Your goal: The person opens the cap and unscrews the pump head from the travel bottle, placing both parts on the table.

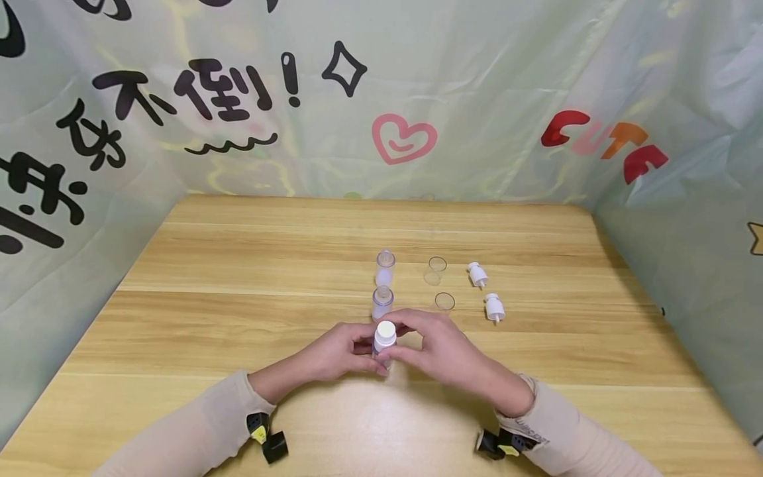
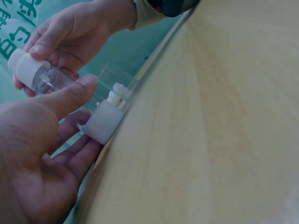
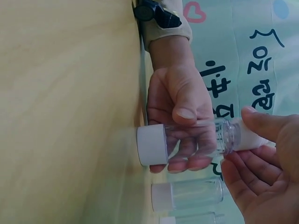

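A clear bottle (image 3: 191, 135) with a white base stands upright just above or on the table, close to the middle front. My left hand (image 1: 342, 351) grips its transparent body, thumb on one side and fingers round the other. At the bottle's neck, a white pump head (image 3: 250, 135) is pinched between the thumb and fingers of my right hand (image 1: 438, 348). The white base (image 2: 105, 122) shows below the left fingers in the left wrist view. Two similar clear bottles (image 1: 385, 268) stand in a line right behind the hands, without pump heads.
To the right of the standing bottles are two clear caps (image 1: 444, 302) on the table. Further right, two white pump heads (image 1: 494, 307) lie on the wood. A printed curtain (image 1: 477, 99) borders the wooden table (image 1: 238, 265) at the back and sides.
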`<state>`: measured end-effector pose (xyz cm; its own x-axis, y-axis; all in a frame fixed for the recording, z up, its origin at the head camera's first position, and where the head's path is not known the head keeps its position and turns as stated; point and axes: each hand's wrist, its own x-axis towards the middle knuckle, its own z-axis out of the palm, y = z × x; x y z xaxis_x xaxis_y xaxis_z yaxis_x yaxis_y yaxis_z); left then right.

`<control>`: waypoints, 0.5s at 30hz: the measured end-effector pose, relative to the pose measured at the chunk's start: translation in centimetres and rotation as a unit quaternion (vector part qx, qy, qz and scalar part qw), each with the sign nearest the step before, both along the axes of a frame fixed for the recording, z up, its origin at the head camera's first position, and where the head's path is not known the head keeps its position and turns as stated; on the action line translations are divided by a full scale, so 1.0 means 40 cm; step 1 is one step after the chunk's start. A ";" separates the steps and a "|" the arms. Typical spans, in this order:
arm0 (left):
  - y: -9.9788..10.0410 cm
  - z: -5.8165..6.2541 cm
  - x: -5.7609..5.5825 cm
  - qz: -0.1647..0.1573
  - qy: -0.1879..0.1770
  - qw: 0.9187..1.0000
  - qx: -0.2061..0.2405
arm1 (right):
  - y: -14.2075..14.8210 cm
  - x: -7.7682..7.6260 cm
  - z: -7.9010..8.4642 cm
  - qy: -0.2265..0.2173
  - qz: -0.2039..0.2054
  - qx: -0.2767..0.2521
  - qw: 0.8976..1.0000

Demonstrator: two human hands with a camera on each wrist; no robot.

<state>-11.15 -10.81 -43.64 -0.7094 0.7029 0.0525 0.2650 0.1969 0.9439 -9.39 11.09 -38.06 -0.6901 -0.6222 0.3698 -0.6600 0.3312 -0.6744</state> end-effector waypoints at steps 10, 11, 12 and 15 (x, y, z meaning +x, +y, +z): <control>0.001 0.002 0.001 0.005 -0.001 1.000 -0.002 | 0.018 -0.013 0.009 -0.063 0.031 0.004 0.998; 0.001 0.002 0.001 0.005 -0.001 1.000 -0.003 | 0.019 -0.014 0.010 -0.069 0.032 0.003 0.997; 0.002 0.001 0.000 0.005 0.000 1.000 -0.005 | 0.020 -0.015 0.010 -0.075 0.034 0.001 0.997; 0.002 0.000 -0.001 0.007 0.001 1.000 -0.009 | 0.022 -0.018 0.012 -0.091 0.043 -0.006 0.995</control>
<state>-11.20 -10.73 -43.65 -0.7185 0.6942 0.0423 0.2650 0.2171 0.9395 -10.12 11.98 -37.60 -0.6905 -0.6784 0.2509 -0.5516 0.2696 -0.7893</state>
